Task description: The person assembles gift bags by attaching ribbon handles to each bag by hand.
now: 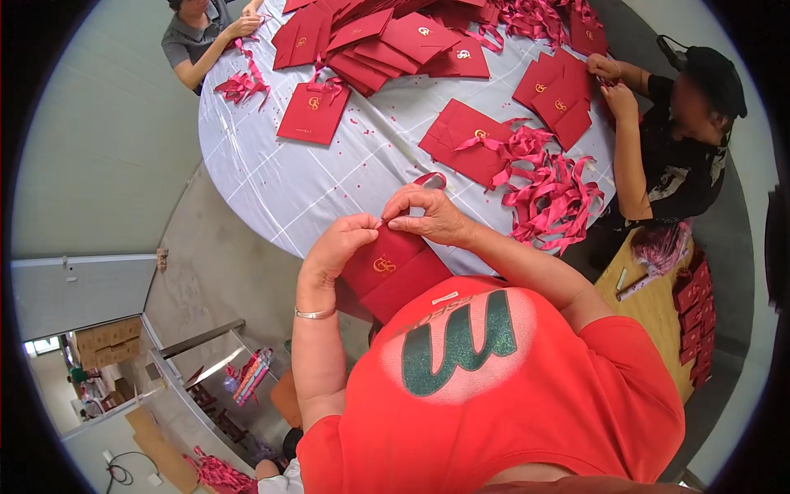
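Note:
A flat red paper gift bag point(399, 259) with a gold emblem leans between my body and the table's near edge. My left hand point(339, 247), a bracelet on its wrist, is closed in a pinch at the bag's top edge. Right beside it, my right hand point(429, 216) pinches at the same edge, where a dark pink ribbon point(431, 178) loops out behind the fingers. Both sets of fingertips nearly meet; exactly what lies between them is hidden.
A round table point(271, 185) under a white cloth carries a heap of red bags point(378, 49), several bags point(469, 140) nearer me, and a tangled pile of pink ribbons point(547, 193). Co-workers sit at right point(683, 140) and far left point(197, 37). Stacked red bags point(695, 317) lie at lower right.

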The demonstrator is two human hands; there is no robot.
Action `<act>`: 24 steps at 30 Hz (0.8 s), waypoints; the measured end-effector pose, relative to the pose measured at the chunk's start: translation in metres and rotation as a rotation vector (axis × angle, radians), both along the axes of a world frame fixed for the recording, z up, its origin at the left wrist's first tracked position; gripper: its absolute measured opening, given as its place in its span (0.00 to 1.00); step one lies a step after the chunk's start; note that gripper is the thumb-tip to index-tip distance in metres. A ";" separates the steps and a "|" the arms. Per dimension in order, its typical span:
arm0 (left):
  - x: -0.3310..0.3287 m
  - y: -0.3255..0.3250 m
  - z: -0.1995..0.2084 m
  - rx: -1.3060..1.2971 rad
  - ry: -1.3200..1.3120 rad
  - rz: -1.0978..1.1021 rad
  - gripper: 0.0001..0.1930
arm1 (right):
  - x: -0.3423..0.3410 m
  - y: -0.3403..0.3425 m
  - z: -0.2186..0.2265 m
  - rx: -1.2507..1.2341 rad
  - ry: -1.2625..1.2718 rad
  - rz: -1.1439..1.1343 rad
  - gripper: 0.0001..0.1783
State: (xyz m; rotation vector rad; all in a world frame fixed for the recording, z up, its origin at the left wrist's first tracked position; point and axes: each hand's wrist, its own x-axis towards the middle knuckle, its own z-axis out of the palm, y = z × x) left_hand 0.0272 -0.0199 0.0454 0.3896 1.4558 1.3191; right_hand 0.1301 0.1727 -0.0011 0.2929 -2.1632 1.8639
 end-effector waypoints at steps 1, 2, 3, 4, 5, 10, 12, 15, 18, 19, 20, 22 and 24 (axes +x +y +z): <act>0.000 -0.002 0.000 0.015 -0.028 -0.012 0.08 | -0.001 -0.001 -0.001 0.007 -0.015 0.002 0.05; -0.001 -0.003 0.001 0.031 -0.057 -0.024 0.08 | -0.001 -0.002 -0.001 0.014 -0.030 0.003 0.05; 0.000 -0.003 0.001 0.030 -0.058 -0.022 0.08 | 0.000 -0.003 -0.003 0.013 -0.031 0.004 0.05; 0.000 -0.003 0.001 0.035 -0.042 -0.037 0.08 | 0.000 -0.005 -0.004 -0.018 -0.061 -0.008 0.06; 0.000 -0.003 0.001 0.040 -0.026 -0.052 0.07 | 0.001 -0.006 -0.005 -0.050 -0.092 -0.021 0.06; 0.003 0.000 -0.002 0.019 -0.045 -0.002 0.08 | 0.005 -0.006 -0.003 -0.116 -0.161 -0.018 0.05; 0.003 0.000 -0.001 0.015 -0.044 0.015 0.07 | 0.006 -0.006 -0.003 -0.135 -0.169 -0.010 0.05; 0.002 -0.001 -0.001 0.041 -0.083 0.002 0.07 | 0.006 -0.005 -0.003 -0.099 -0.151 0.009 0.05; 0.000 0.000 0.001 0.019 -0.026 -0.045 0.06 | 0.005 -0.004 -0.003 -0.072 -0.114 0.020 0.05; 0.001 0.002 0.002 0.001 -0.019 -0.031 0.05 | 0.004 -0.005 -0.004 -0.099 -0.145 0.010 0.05; 0.002 0.003 0.002 -0.016 -0.013 -0.017 0.05 | 0.005 -0.005 -0.006 -0.125 -0.177 -0.001 0.05; 0.005 0.002 -0.001 -0.012 -0.005 0.006 0.04 | 0.005 -0.006 -0.008 -0.127 -0.164 -0.001 0.06; 0.006 0.002 -0.007 -0.008 0.006 0.028 0.04 | 0.005 -0.006 -0.009 -0.128 -0.149 -0.003 0.06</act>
